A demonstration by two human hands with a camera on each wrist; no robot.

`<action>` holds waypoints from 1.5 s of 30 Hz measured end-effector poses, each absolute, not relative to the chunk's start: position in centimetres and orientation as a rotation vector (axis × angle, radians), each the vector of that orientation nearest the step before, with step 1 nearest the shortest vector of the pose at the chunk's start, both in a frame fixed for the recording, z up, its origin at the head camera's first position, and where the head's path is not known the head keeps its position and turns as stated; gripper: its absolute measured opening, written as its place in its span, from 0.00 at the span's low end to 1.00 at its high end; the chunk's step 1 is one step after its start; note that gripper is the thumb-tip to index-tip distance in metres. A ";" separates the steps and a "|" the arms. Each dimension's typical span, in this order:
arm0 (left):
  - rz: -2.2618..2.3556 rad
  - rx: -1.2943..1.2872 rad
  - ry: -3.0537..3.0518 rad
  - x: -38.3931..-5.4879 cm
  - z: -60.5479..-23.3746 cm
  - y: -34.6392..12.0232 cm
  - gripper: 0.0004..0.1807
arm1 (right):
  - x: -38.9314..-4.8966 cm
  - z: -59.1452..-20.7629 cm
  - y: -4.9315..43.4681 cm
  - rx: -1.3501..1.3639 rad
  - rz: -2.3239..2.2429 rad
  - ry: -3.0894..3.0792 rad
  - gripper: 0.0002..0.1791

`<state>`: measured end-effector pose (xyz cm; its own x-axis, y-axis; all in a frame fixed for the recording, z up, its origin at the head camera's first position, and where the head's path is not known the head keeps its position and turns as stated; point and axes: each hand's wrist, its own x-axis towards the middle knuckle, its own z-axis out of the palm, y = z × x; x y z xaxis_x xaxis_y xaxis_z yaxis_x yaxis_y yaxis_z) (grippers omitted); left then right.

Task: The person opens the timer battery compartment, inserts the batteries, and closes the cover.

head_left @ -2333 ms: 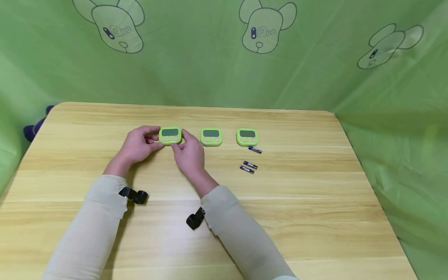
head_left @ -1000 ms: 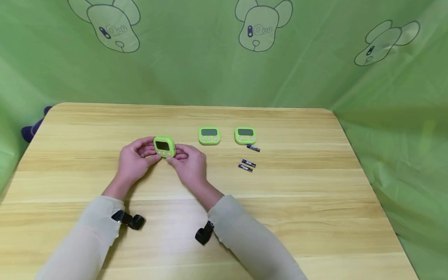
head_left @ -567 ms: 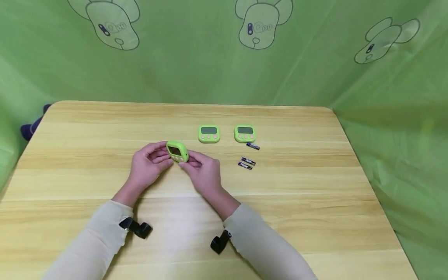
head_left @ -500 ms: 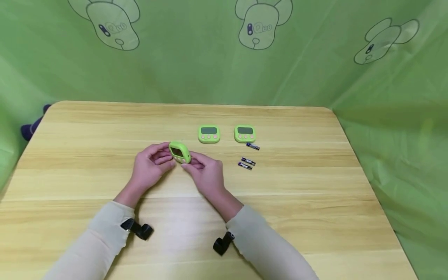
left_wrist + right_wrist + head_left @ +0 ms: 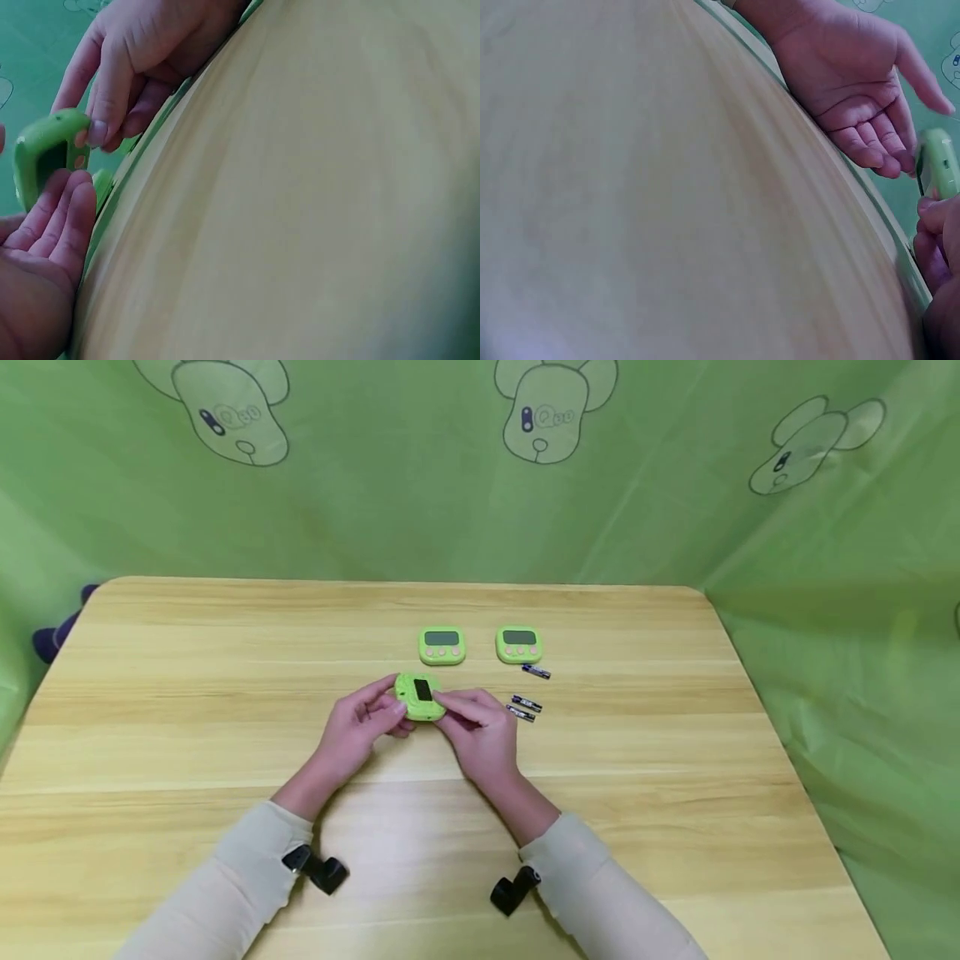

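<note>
A green digital timer (image 5: 412, 708) is held above the table, its back with a black rectangle turned up in the head view. My left hand (image 5: 356, 723) grips its left side, thumb on the back and fingers beneath. My right hand (image 5: 486, 737) pinches its right edge, fingertips by the black rectangle. In the left wrist view, the timer's (image 5: 28, 154) screen and pink buttons face down towards the left fingers (image 5: 69, 217). The right wrist view shows the timer (image 5: 943, 161) partly cut off at the frame edge.
Two more green timers (image 5: 442, 646) (image 5: 519, 645) lie screen up towards the back of the wooden table (image 5: 637, 735). One small battery (image 5: 536, 672) lies by the right timer; two batteries (image 5: 527, 703) lie beyond my right hand. A green curtain (image 5: 390, 510) hangs behind.
Both hands have lifted the timer from the left end of the row, brought it nearer and to the right, and turned it from screen side to back side up. The other timers and batteries stay put.
</note>
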<state>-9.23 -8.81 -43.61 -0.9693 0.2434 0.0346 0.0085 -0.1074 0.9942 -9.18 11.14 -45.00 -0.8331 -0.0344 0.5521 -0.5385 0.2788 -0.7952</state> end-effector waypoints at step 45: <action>2.087 0.130 2.107 -9.6 -44.4 -8.0 0.22 | -9.0 -40.8 10.2 0.166 1.983 -2.293 0.14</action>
